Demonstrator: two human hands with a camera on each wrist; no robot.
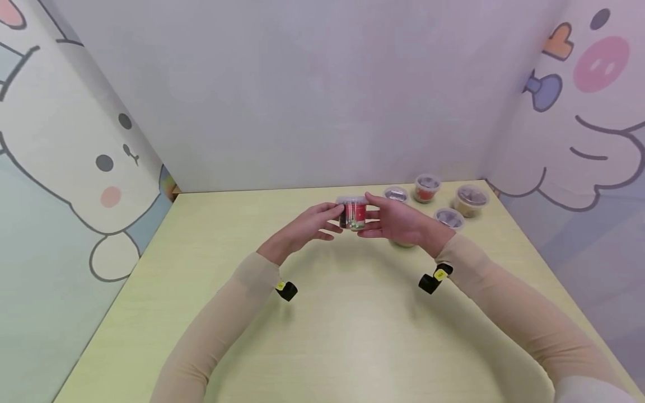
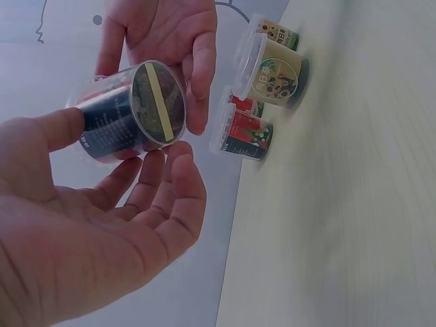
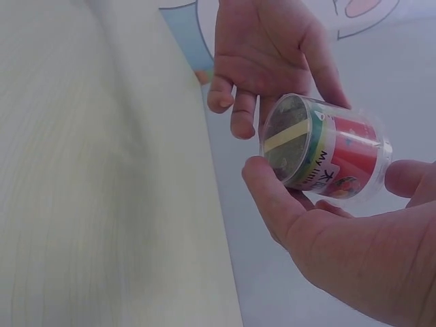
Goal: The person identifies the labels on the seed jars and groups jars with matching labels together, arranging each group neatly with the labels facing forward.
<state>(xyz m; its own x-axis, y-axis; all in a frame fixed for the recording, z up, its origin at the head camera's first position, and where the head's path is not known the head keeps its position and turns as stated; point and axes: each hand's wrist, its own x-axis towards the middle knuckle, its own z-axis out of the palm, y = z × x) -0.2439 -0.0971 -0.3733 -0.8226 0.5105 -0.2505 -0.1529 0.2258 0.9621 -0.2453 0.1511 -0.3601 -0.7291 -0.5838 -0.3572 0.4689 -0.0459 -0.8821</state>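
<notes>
Both hands hold a clear lidded plastic cup (image 1: 355, 215) up above the table, its wrap label red on one side and dark on the other. A pale yellow strip shows through the cup's base in both wrist views. My left hand (image 1: 313, 226) grips it from the left, thumb on the dark part of the label (image 2: 112, 124) and fingers curled at the other side. From the right, my right hand (image 1: 400, 221) has its thumb by the lid (image 3: 387, 153) and fingertips near the base.
Behind and beside the right hand stand several similar lidded cups, among them a red one (image 1: 426, 190), a tan one (image 1: 471, 201) and a partly covered one (image 1: 448, 218). The pale yellow table (image 1: 347, 330) meets a plain back wall and cartoon-printed side panels (image 1: 65, 140).
</notes>
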